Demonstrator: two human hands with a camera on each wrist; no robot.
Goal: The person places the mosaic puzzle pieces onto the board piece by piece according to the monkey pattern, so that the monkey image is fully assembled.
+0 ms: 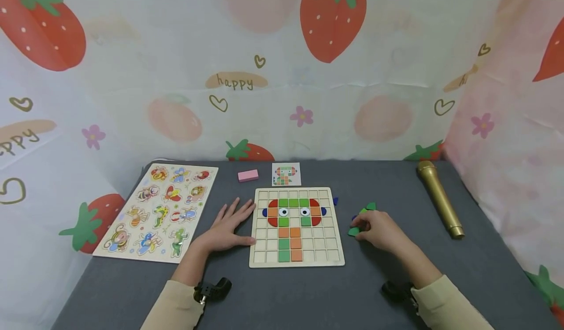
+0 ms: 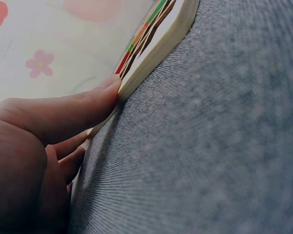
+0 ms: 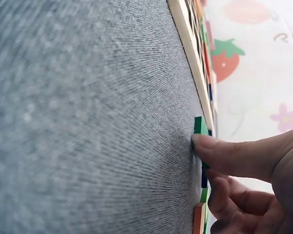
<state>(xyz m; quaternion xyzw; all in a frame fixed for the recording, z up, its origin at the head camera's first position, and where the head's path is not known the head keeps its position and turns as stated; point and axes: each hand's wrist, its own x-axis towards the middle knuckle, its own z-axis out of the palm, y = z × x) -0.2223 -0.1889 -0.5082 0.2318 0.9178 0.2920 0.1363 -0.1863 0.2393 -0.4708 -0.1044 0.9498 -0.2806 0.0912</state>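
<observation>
A pale wooden grid board [image 1: 319, 249] lies flat on the dark grey cloth, with red, green, orange and blue tiles and two eye tiles set in it. My left hand [image 1: 225, 229] lies at its left side, fingers spread; the thumb [image 2: 95, 100] touches the board's edge. Right of the board, my right hand [image 1: 382, 229] pinches a green tile [image 3: 199, 126] with the thumb, its other fingers curled. More loose tiles lie about that hand: a green one [image 1: 371, 205] beyond it and an orange one [image 3: 198, 218] low in the right wrist view. The hand partly hides blue tiles.
Behind the board lie a small pattern card [image 1: 286, 175] and a pink block [image 1: 247, 175]. A board with insect and animal pictures [image 1: 152, 211] occupies the left side. At the right lies a gold, microphone-shaped cylinder [image 1: 440, 200]. Strawberry-print curtains [image 1: 282, 114] enclose the table's back and sides.
</observation>
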